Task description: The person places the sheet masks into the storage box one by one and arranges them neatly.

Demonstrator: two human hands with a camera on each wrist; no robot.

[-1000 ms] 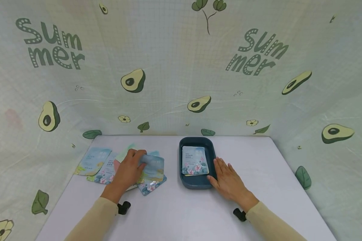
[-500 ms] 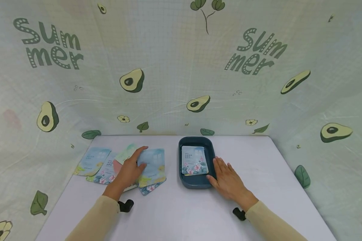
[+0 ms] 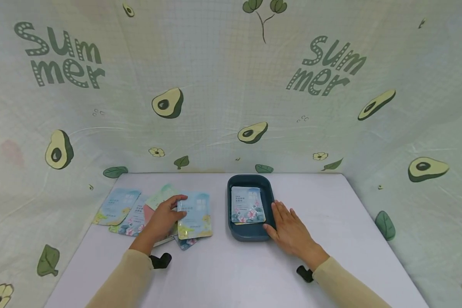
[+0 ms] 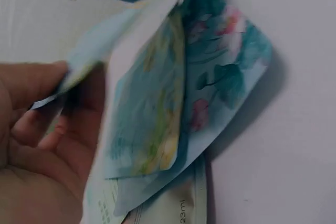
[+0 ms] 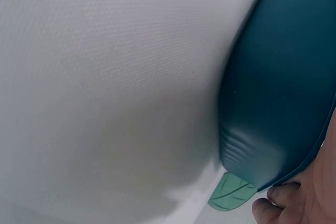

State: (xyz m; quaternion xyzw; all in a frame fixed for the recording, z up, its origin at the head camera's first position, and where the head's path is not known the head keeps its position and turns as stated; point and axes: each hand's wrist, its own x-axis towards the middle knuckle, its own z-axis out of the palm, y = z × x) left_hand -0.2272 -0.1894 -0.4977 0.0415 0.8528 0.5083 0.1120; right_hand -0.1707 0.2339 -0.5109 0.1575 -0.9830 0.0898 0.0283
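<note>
My left hand pinches a light blue face mask packet by its left edge, between thumb and fingers. In the left wrist view, the thumb and curled fingers close on the packet's edge. Beneath it lies a blue packet with pink flowers, largely covered in the head view. My right hand rests its straight fingers against the right side of a dark blue tray. Inside the tray lies a flowered packet, with the edge of another showing under it.
Left of my left hand, more packets overlap: a light blue one, a flowered one and a pale green one. A patterned cloth hangs behind the white table.
My left hand has lifted the light blue packet from the pile and tipped it face-up, shifting it slightly right. The right hand and the tray stay where they were.
</note>
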